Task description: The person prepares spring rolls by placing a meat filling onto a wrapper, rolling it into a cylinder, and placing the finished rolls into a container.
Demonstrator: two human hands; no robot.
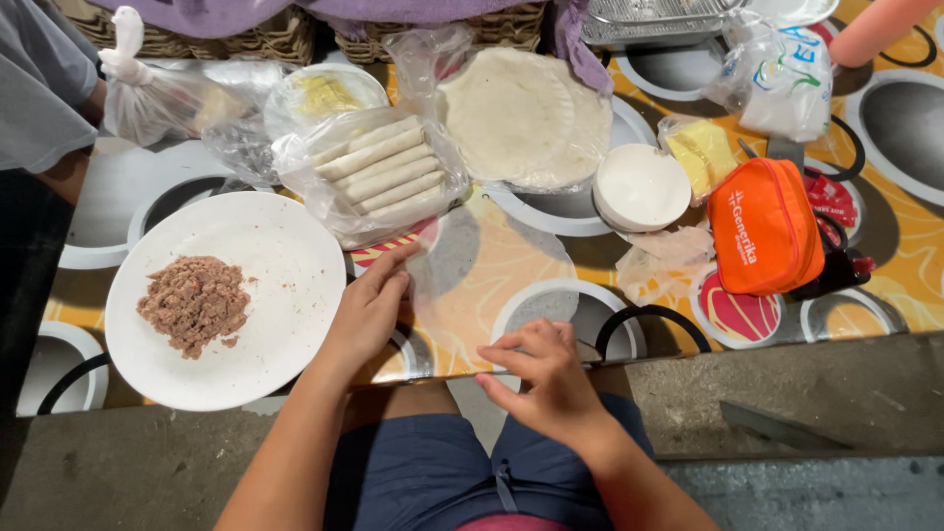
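Both hands press flat and open on a thin, see-through wrapper spread on the bench: left hand, right hand. It lies bare. Left of them sits minced filling; beyond them, finished rolls are bagged, more wrappers stacked.

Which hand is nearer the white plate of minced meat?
Left. The left hand lies just beside the white plate's right rim; the right hand is farther right, at the table edge.
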